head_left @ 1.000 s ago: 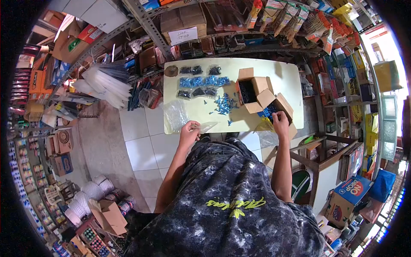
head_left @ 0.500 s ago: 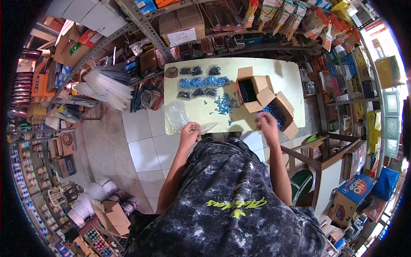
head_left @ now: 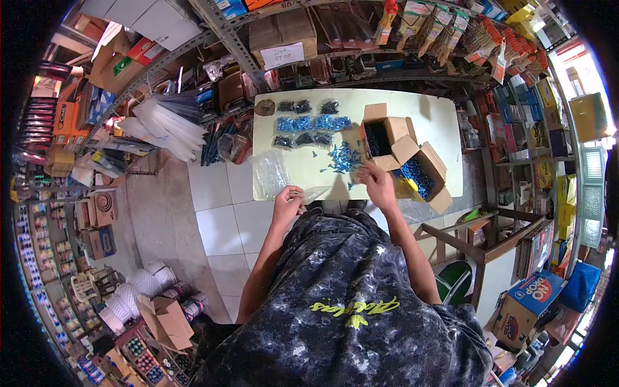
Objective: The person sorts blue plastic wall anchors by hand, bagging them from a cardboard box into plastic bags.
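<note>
My left hand (head_left: 288, 202) is closed on the edge of a small clear plastic bag (head_left: 314, 193) at the table's front edge. My right hand (head_left: 378, 184) has its fingers curled at the right of a loose pile of small blue pieces (head_left: 343, 158); whatever is between its fingertips is too small to make out. Just right of that hand, an open cardboard box (head_left: 433, 157) holds many more blue pieces (head_left: 416, 175). Another open box (head_left: 376, 114), with dark contents, stands behind it. Rows of filled blue packets (head_left: 314, 122) and black packets (head_left: 303, 138) lie at the back left.
Flat clear plastic bags (head_left: 269, 174) lie on the left of the pale table (head_left: 438, 116). A round brown disc (head_left: 265, 108) sits at its far left corner. Stocked shelves surround the table, and a wooden frame (head_left: 483, 245) stands at right front.
My right hand has moved left, from the front of the box of blue pieces to the loose pile. My left hand still holds the bag. The view has shifted slightly.
</note>
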Available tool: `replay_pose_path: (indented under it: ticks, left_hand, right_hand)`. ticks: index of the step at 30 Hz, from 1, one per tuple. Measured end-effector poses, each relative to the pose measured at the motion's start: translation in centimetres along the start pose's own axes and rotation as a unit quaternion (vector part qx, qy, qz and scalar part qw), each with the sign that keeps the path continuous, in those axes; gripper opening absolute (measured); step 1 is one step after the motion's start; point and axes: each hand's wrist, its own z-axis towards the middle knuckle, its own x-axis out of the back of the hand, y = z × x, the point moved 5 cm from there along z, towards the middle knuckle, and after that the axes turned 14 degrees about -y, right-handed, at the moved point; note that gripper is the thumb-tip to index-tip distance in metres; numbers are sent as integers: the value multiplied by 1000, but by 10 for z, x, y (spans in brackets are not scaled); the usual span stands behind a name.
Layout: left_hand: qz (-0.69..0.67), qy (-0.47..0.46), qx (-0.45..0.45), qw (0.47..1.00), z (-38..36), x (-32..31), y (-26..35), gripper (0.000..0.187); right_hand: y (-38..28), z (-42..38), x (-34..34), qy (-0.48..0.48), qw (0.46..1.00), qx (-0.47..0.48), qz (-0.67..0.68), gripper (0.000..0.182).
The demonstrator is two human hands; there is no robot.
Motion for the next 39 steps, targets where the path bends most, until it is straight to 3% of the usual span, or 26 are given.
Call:
replay_pose_path:
  ticks: [1,4,7,9,11,12,14,17,21,26,32,39]
  left_hand:
    - [-4,1,1,1000,-1,1,-2,16]
    - [-9,1,-11,1000,-1,3,-7,15]
    - [-23,10,-17,1000,-1,2,-10,13]
    - [-23,10,-15,1000,-1,-1,-8,14]
    - [-23,9,-13,1000,-2,-3,-4,14]
    - [-25,11,-12,1000,-2,-3,-4,15]
    - [-29,14,-11,999,0,-3,-2,15]
    - [-38,14,-17,999,2,-2,-5,16]
    - [-13,1,-15,1000,-1,-2,-5,17]
    - [-21,13,-10,1000,-7,-5,-5,18]
    - [-45,25,-16,999,-6,-5,-8,13]
    - [-34,23,-3,999,-3,-7,-3,16]
  right_hand:
    - [-22,-5,7,-3,1000,0,-1,21]
    - [-80,-23,49,151,985,74,-47,20]
    - [-46,-24,105,299,943,59,-132,19]
    - [-36,-33,127,277,940,8,-197,22]
    - [17,-28,136,161,876,-126,-436,35]
    - [22,-27,138,162,876,-126,-437,35]
    - [46,-23,137,43,892,-216,-394,49]
    - [39,-16,143,-34,872,-285,-396,54]
    - [37,-7,142,-68,858,-266,-434,52]
    - [34,-5,137,-80,870,-251,-416,41]
    - [32,-19,145,-18,913,-198,-357,29]
    - [8,-31,169,57,980,-168,-88,18]
